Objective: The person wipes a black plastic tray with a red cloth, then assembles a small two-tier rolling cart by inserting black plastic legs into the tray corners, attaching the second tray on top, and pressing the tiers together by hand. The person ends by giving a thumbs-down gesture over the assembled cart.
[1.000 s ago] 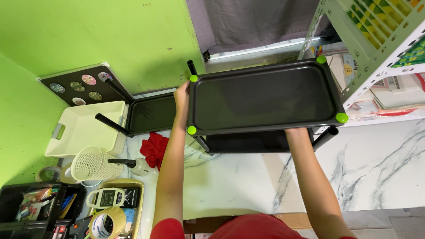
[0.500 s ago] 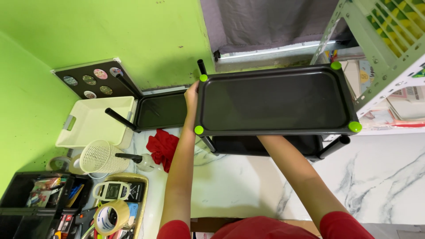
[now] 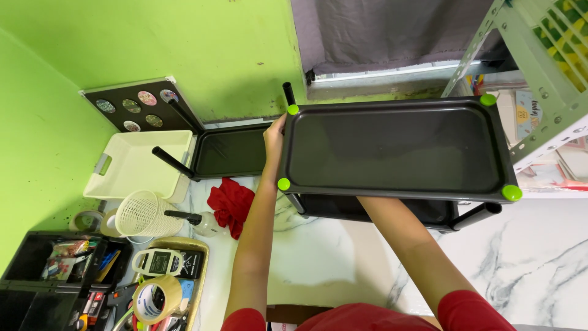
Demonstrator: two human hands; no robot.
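A black plastic shelf rack (image 3: 392, 150) with lime green corner caps fills the middle of the view, a second tray showing under its top tray. My left hand (image 3: 274, 138) grips the left edge of the top tray. My right forearm runs under the top tray from the front, and my right hand is hidden beneath it. A separate black tray (image 3: 229, 152) with black posts lies on the floor just left of the rack.
On the marble floor lie a red cloth (image 3: 231, 204), a white basket (image 3: 144, 214), a cream bin (image 3: 138, 164), a tape roll (image 3: 154, 299) and a black organiser (image 3: 52, 266). A green wall is behind. A pale metal shelf (image 3: 539, 67) stands right.
The rack now appears further right and lower in view, and the floor items at left show more fully. My left hand keeps its grip on the tray's edge.
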